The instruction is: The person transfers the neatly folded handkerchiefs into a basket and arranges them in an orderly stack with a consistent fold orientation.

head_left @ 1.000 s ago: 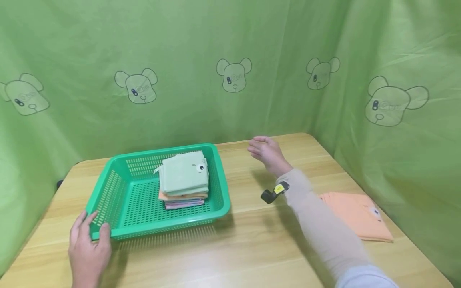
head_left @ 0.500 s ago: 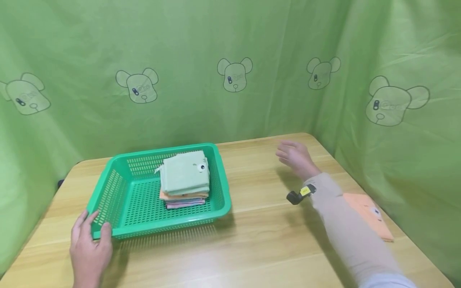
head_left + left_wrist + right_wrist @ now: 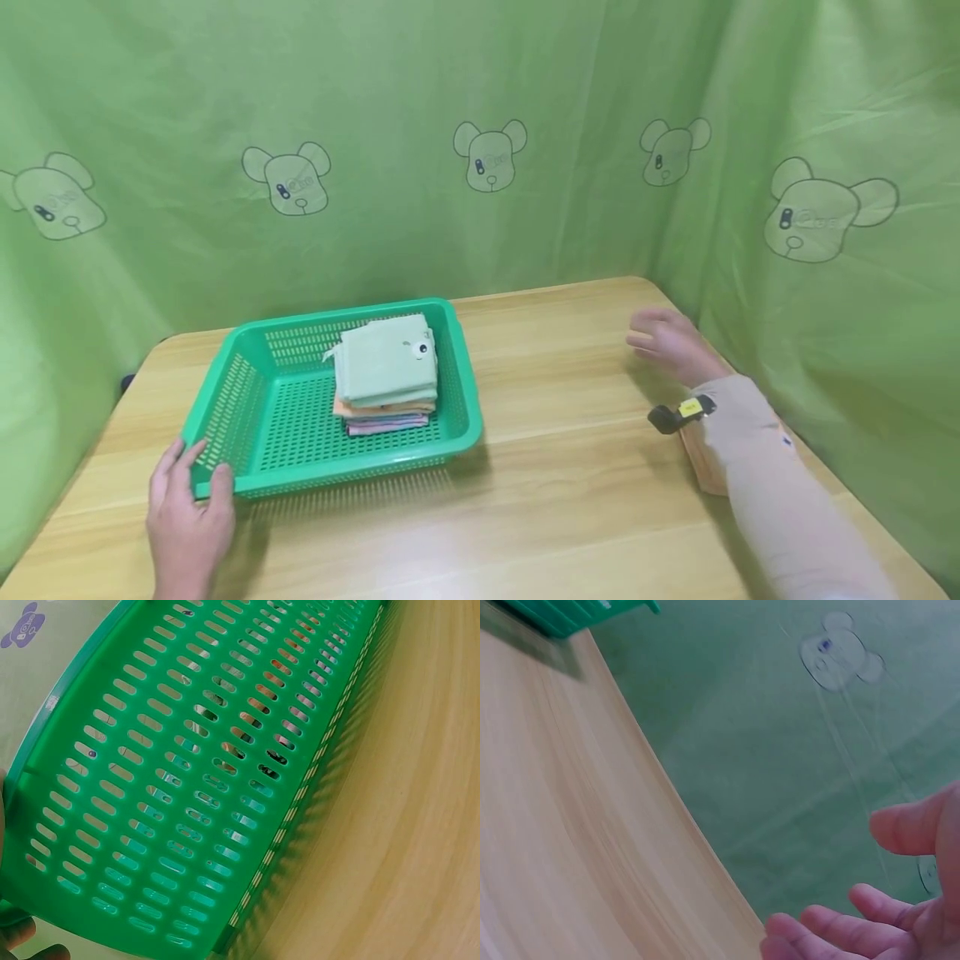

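A green plastic basket (image 3: 330, 483) stands on the table. My left hand (image 3: 187, 521) holds its near left corner, with the thumb at the front rim and the fingers at the left rim. Inside, on the right, lies a stack of folded cloths, topped by a pale green cloth (image 3: 382, 358) with an eye motif; orange and purplish edges show beneath. My right hand (image 3: 671, 346) hovers over the table's right part, holding nothing; the right wrist view shows its fingers (image 3: 847, 930) and thumb apart. Under that forearm, a folded orange cloth (image 3: 701, 462) is mostly hidden.
The wooden table (image 3: 540, 500) has rounded far corners. A green curtain (image 3: 390, 100) with printed bear heads closes in the back and both sides. A small black camera (image 3: 667, 418) is strapped to the right wrist.
My right hand has moved to the right and slightly nearer, away from the basket, and its forearm now covers most of the orange cloth. The left hand and the basket have stayed put.
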Demonstrator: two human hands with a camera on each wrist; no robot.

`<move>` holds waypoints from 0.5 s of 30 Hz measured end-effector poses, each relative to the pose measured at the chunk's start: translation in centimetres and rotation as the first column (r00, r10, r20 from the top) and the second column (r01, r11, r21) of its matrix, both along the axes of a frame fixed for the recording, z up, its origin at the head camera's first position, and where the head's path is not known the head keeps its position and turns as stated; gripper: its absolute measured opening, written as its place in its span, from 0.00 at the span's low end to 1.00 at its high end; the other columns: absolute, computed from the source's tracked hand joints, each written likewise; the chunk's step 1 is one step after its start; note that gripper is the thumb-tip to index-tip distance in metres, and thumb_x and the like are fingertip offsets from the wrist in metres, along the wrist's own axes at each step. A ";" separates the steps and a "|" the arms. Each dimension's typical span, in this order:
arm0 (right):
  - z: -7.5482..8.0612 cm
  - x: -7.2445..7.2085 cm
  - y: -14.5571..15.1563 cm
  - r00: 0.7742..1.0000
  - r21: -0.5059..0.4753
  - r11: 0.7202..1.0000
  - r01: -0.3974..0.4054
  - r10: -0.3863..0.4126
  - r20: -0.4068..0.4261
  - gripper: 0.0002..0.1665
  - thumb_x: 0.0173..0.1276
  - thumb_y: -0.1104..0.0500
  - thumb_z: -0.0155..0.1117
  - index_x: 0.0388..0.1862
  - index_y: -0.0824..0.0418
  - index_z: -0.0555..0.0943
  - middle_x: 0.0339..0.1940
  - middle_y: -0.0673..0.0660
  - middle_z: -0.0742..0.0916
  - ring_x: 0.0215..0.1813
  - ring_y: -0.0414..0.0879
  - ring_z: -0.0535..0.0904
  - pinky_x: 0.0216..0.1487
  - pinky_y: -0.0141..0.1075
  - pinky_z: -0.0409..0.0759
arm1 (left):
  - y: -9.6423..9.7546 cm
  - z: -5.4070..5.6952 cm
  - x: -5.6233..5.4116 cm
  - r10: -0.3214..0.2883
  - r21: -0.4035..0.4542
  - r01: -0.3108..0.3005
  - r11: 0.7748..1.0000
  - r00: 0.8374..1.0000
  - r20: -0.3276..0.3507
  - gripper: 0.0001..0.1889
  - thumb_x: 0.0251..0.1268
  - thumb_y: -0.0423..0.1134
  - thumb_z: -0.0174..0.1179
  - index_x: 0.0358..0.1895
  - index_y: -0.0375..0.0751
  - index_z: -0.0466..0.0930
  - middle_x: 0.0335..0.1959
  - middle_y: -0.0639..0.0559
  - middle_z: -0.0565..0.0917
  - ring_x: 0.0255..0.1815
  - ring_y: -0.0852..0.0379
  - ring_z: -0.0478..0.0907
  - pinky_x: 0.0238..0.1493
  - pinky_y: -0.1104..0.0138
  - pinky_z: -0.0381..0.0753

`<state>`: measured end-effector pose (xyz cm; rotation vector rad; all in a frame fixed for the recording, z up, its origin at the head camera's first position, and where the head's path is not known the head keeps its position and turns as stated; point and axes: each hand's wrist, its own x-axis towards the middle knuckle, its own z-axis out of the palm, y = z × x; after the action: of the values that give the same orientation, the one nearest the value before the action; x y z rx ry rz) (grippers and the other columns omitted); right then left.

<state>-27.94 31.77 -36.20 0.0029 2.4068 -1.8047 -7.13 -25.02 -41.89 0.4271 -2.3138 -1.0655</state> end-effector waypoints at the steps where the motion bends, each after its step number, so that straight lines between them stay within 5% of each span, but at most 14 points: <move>1: 0.0 0.1 0.5 1.000 0.003 1.000 0.000 0.000 0.013 0.33 0.73 0.67 0.48 0.72 0.76 0.51 0.70 0.72 0.62 0.50 0.42 0.79 0.60 0.39 0.76 | 0.0 0.0 0.0 -0.001 0.000 0.001 1.000 1.000 -0.001 0.24 0.71 0.37 0.49 0.67 0.30 0.65 0.74 0.36 0.56 0.73 0.32 0.51 0.68 0.34 0.45; 5: 0.0 0.7 2.5 0.998 0.038 0.998 -0.047 0.045 0.054 0.37 0.77 0.58 0.49 0.74 0.74 0.48 0.70 0.75 0.61 0.58 0.53 0.78 0.63 0.45 0.73 | -0.1 0.0 -0.1 0.003 0.000 -0.003 1.000 1.000 -0.001 0.24 0.71 0.37 0.50 0.67 0.30 0.66 0.74 0.36 0.56 0.73 0.31 0.51 0.68 0.33 0.45; 9: -0.5 1.2 4.5 0.990 0.027 0.995 -0.091 0.088 0.106 0.40 0.79 0.51 0.45 0.75 0.74 0.44 0.72 0.77 0.58 0.70 0.68 0.61 0.68 0.55 0.64 | -0.1 0.1 -0.1 0.011 -0.001 -0.011 1.000 1.000 0.002 0.24 0.71 0.38 0.50 0.67 0.30 0.65 0.74 0.36 0.56 0.73 0.32 0.51 0.68 0.33 0.45; 11: -0.8 1.4 5.5 0.989 0.031 0.995 -0.100 0.095 0.115 0.37 0.79 0.54 0.44 0.75 0.73 0.44 0.72 0.76 0.59 0.69 0.65 0.65 0.67 0.55 0.65 | -0.1 0.2 -0.1 0.013 -0.002 -0.013 1.000 1.000 -0.001 0.24 0.71 0.38 0.50 0.67 0.30 0.66 0.74 0.36 0.56 0.73 0.32 0.51 0.68 0.33 0.45; 15: -1.0 1.9 7.3 0.989 0.077 0.990 -0.115 0.108 0.096 0.34 0.74 0.66 0.42 0.74 0.74 0.47 0.70 0.71 0.65 0.57 0.44 0.77 0.65 0.53 0.68 | -0.1 0.2 -0.1 0.013 0.001 -0.013 1.000 1.000 -0.004 0.24 0.71 0.37 0.50 0.67 0.30 0.66 0.74 0.36 0.56 0.73 0.32 0.51 0.68 0.33 0.45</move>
<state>-26.04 39.10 -37.25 -0.0389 2.3651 -1.6207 -7.20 -25.07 -41.68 0.4392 -2.3042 -1.0605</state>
